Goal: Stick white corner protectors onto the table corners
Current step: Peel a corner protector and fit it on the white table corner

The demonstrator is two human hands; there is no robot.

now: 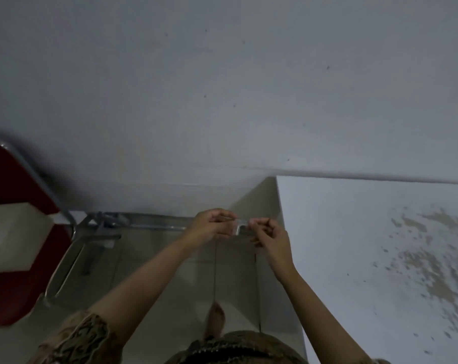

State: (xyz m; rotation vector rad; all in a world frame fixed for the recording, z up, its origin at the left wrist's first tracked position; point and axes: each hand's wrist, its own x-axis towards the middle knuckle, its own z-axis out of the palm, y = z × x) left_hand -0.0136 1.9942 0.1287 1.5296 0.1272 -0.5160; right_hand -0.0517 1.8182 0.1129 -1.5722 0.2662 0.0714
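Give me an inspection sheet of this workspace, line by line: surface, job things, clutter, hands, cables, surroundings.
Surface: white table at right, its top worn with brownish flaked patches; the far left corner beside the wall is bare.
Job's things: one small pale corner protector, held in the air between both hands, left of the table's edge, not yet on a corner.
Clutter: nothing seen on the table.
Hands: left hand and right hand both pinch the protector with curled fingers.
Cables: nothing seen.
Surroundings: plain grey wall behind; red chair with a metal frame at left, a pale block on its seat; tiled floor below; the scene is dim.
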